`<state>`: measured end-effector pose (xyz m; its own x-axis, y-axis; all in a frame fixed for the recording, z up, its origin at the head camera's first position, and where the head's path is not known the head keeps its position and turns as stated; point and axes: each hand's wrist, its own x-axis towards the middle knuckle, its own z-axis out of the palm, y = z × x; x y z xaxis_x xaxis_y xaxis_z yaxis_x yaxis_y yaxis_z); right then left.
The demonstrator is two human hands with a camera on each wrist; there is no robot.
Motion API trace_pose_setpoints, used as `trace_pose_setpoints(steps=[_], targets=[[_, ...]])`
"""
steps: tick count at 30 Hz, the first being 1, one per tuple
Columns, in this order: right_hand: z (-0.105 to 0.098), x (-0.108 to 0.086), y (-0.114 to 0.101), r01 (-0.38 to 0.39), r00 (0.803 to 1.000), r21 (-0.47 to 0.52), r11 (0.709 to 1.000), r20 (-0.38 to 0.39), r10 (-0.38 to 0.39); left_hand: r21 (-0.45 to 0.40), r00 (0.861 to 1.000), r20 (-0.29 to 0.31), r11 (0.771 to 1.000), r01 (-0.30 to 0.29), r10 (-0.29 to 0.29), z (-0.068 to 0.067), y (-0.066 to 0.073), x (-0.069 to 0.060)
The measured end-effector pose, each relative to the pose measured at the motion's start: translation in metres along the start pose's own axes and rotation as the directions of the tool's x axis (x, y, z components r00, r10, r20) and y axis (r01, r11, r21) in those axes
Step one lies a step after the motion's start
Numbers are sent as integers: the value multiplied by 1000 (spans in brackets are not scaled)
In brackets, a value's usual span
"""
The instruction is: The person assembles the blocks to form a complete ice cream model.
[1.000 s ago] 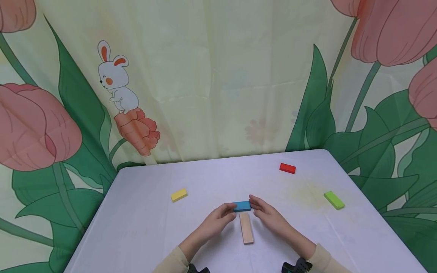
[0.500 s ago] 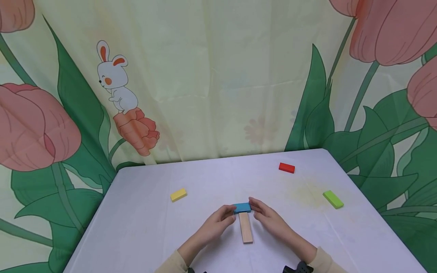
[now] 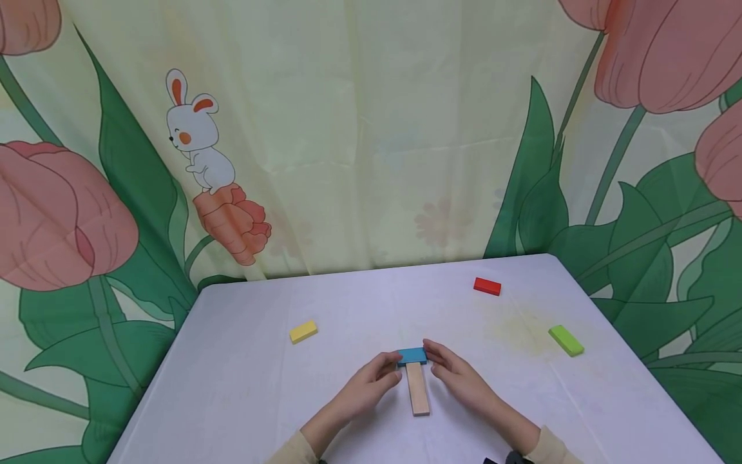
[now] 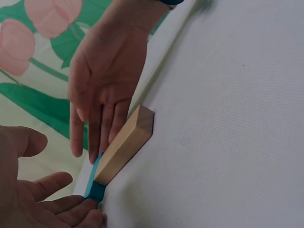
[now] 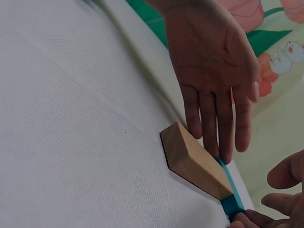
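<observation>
A blue block [image 3: 412, 356] lies crosswise against the far end of a plain wooden block [image 3: 417, 390], so the two form a T on the table. My left hand [image 3: 368, 383] touches the blue block's left end with its fingertips. At the other end, fingertips of my right hand [image 3: 458, 374] touch the blue block. Both hands have fairly straight fingers, palms facing each other. In the left wrist view the blue block [image 4: 96, 185] meets the wooden block [image 4: 126, 145]. The right wrist view also shows the wooden block [image 5: 194, 164] touching the blue block [image 5: 232, 202].
On the white-covered table [image 3: 243, 386] a yellow block [image 3: 304, 332] lies to the left. A red block [image 3: 487, 286] is near the back edge, and a green block [image 3: 566, 340] sits to the right. Behind hangs a printed curtain [image 3: 359, 129].
Between both hands, the blue block has slid a little toward me. Its gap to the wooden block has closed, and the two now touch. The other blocks stayed put.
</observation>
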<state>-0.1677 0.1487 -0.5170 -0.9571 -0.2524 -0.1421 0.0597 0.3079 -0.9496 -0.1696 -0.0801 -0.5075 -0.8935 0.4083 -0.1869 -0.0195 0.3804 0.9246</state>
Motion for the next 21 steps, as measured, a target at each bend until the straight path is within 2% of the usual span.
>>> trace_pose_setpoints(steps=[6,8,10,13,17,21], targets=[[2,1,1,0,1000,-39,999,-27,-1,-9,1000,-16,1000,5,-5,1,-4,-2],[3,1,0,-2,999,-94,996,-50,-3,-5,1000,-20,1000,6,-6,-1,-5,-3],[4,0,0,12,997,-191,982,-67,-25,6,1000,-29,1000,9,-9,-3,-6,-5],[5,-1,-1,62,994,-343,937,-67,-90,24,999,-45,1000,13,-12,-8,-6,-7],[5,-3,0,166,980,-502,849,-10,-198,47,998,-63,999,9,-6,-18,-8,-9],[6,-4,1,254,958,-602,757,50,-282,66,996,-87,998,-2,8,-34,-12,-12]])
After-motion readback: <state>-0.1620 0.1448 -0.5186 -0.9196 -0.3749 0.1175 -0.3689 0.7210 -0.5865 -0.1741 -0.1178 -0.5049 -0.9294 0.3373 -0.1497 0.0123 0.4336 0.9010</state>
